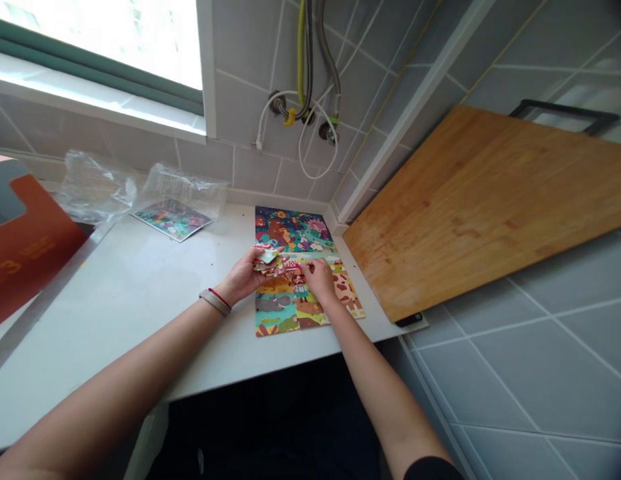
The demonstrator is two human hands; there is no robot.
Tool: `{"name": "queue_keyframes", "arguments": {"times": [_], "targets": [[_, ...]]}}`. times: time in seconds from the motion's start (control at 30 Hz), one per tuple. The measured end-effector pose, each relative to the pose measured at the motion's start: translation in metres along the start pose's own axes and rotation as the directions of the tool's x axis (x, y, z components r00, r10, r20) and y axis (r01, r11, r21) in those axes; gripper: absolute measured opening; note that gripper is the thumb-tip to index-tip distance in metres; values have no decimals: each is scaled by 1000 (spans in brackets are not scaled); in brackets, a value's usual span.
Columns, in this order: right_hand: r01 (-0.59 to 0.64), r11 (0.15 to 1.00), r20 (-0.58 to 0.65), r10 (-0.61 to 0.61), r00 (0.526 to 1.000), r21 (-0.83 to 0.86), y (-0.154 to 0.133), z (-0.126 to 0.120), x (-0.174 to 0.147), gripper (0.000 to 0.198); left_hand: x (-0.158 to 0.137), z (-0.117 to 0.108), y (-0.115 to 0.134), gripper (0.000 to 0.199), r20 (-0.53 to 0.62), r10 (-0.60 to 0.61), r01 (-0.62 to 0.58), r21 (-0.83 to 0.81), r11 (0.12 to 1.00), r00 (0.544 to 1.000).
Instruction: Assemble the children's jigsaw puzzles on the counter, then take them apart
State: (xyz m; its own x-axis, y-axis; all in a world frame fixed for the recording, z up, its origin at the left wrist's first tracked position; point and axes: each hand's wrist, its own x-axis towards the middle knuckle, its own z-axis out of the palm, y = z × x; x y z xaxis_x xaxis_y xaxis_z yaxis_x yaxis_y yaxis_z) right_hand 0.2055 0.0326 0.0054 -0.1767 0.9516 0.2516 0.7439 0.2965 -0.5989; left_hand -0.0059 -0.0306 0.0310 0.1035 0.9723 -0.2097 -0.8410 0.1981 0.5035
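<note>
A bunch of colourful puzzle pieces [268, 257] is gripped in my left hand [246, 273], which wears a band at the wrist. The hand is above the left side of a bright picture puzzle [310, 313] lying flat on the counter. Its far part shows a dark forest scene, its near part animals and a farm figure. My right hand [319, 277] is over the middle of the puzzle, thumb and forefinger pinched together. A red edge with a barn picture shows beside its fingertips; whether the fingers hold that piece is too small to tell.
On the white counter [140, 300], a picture card [174, 219] lies partly under clear plastic wrapping [185, 190]. An orange box [30, 240] stands at the left. A large wooden board [490, 213] leans along the right wall. Hoses [304, 60] hang behind.
</note>
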Motion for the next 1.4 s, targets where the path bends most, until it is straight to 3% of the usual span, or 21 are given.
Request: {"name": "queue_keyframes", "arguments": {"times": [0.27,0.5,0.77,0.93,1.0,1.07,1.13,1.2,1.27,1.4], "targets": [[50,981,-5,-52,999,-185,0,1,-1,16,4,-5,0,16,8,13,-13,44,999,1000],[71,984,-15,-74,997,-161,0,2,-7,10,5,-6,-4,23,-5,4,-4,39,999,1000],[41,997,-45,-38,998,70,0,1,-6,3,5,-5,-3,24,-22,-3,5,76,997,1000],[32,955,-68,-12,998,296,-6,-5,-3,13,5,-5,-7,26,-12,-43,44,140,989,999],[41,920,-2,-43,999,389,-12,-4,-3,17,4,-5,-9,31,20,-59,55,176,983,998],[-40,842,189,-74,979,538,-18,-3,-3,21,3,-6,-11,37,57,-91,77,208,975,994],[-230,700,410,-99,907,676,-23,-2,-3,26,3,-6,-12,41,82,-127,105,227,968,989],[-409,554,551,-112,827,725,-24,-1,-1,30,3,-6,-12,44,85,-136,113,230,967,987],[-483,495,595,-90,799,723,-24,-1,1,27,4,-7,-12,46,73,-138,118,231,966,988],[-536,467,614,-21,789,704,-22,1,6,18,5,-7,-12,50,67,-159,140,227,964,985]]}}
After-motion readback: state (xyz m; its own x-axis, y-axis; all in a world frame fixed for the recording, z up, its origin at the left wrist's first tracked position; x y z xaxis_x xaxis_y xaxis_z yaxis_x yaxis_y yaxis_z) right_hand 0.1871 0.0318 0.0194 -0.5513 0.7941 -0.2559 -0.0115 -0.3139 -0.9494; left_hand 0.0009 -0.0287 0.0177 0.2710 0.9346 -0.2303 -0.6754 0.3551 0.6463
